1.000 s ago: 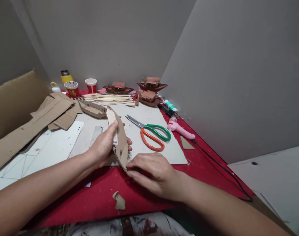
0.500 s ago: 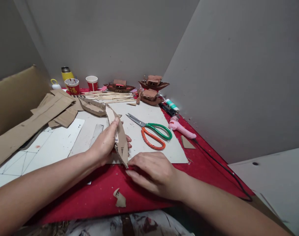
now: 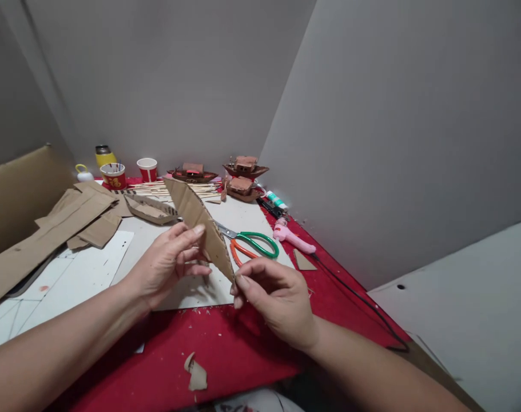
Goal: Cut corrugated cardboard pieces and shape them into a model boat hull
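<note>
Tabletop (image 3: 166, 355), one, spreads in red beneath everything, bearing one heap of flat cardboard strips (image 3: 54, 240) at the left. Two hands work above it: the right hand (image 3: 281, 297) pinches the lower tip of one pointed cardboard piece (image 3: 202, 220) between thumb and fingers, while the left hand (image 3: 166, 257) has its fingers parted, thumb at the piece's left side. That piece is held up at a slant, partly covering one pair of scissors (image 3: 260, 243) with one green and one orange handle. One open cardboard hull (image 3: 151, 210) lies beyond the left hand. Three brown model boats (image 3: 241, 186) stand at the back, one pink glue gun (image 3: 292, 236) right of the scissors. Then come one yellow bottle (image 3: 106, 158), two red-and-white paper cups (image 3: 147, 171) and two small cardboard scraps (image 3: 197, 376), one near the front edge, one beside the glue gun.
</note>
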Demonstrator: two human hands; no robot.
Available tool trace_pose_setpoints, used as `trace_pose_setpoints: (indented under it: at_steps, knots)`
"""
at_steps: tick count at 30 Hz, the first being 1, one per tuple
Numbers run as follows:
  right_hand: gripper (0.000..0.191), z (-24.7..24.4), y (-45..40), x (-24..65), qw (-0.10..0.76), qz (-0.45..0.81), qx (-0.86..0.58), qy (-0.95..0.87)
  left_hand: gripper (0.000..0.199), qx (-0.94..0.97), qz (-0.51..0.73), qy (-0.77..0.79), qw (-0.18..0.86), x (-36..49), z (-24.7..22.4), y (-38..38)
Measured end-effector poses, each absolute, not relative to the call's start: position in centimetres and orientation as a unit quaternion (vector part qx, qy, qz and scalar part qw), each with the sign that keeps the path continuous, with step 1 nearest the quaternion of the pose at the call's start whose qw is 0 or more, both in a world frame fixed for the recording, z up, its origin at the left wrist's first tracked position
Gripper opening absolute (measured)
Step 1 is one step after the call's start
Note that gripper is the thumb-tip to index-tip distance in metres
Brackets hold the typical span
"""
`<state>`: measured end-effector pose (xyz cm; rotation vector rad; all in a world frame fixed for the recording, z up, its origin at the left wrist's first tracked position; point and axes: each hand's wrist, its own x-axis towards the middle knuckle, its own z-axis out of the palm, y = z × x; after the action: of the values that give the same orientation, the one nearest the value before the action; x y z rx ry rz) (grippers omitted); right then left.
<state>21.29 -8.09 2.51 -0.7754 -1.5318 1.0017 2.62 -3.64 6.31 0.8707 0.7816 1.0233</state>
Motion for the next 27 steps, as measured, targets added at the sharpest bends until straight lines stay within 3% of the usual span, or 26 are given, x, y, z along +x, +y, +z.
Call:
trace_pose_setpoints:
  at_steps: [10, 21, 27]
  knots:
    - [0.025, 2.1, -6.5, 21.4, 0.522, 0.626, -0.273, -0.511, 0.036, 0.459, 0.501, 0.353, 0.644, 2.5, 5.9, -3.7]
    - [0.030, 2.7, -5.8, 21.2, 0.432, 0.662, -0.319, -0.523, 0.050, 0.538, 0.449, 0.353, 0.620, 3.0, 5.1, -4.1]
    - [0.037, 2.3, -5.3, 21.4, 0.407, 0.694, -0.281, -0.523, 0.043, 0.512, 0.428, 0.348, 0.659, 2.6, 4.8, -3.4]
